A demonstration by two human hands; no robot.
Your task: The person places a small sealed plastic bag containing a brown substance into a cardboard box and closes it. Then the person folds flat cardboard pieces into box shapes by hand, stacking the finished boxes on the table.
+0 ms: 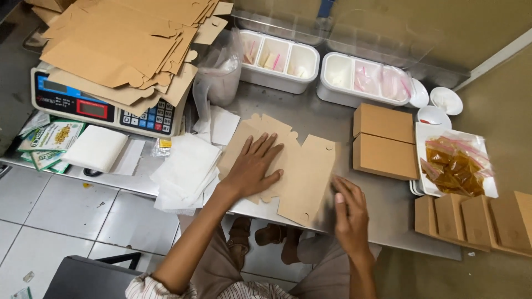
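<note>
Head view, looking down on a steel table [332, 119]. Flat brown cardboard box blank [302, 174] lies unfolded at the near edge of the table, centre of the scene, one corner overhanging the edge.

Left hand [252, 166] rests palm down on the left half of the blank, fingers spread and flat, gripping nothing. Right hand [349, 213] sits at the blank's right near edge, fingers loosely curled, fingertips touching or just beside the cardboard; cannot tell if it pinches the edge.

Left of the blank: loose stack of white paper sheets [185, 171], partly overhanging the table edge. Farther left, a weighing scale [105, 108] with keypad, carrying a tall pile of flat cardboard blanks [127, 44]. Near the scale, a folded white pad [94, 148] and green printed packets [52, 138].

Far side: two white divided trays [280, 61], the right one holding small pink-sealed bags. Clear plastic bag [219, 72] slumped just left of the trays.

Right of the blank: two closed brown boxes [383, 141] side by side, touching. Farther right, a white rectangular tray [487, 185] holding zip bags of amber-brown contents [454, 166]; small white bowls [443, 102] on its far side. Near right: row of assembled brown boxes [479, 221] lying in line.

Below the table: pale tiled floor, the person's knees and sandalled feet.
</note>
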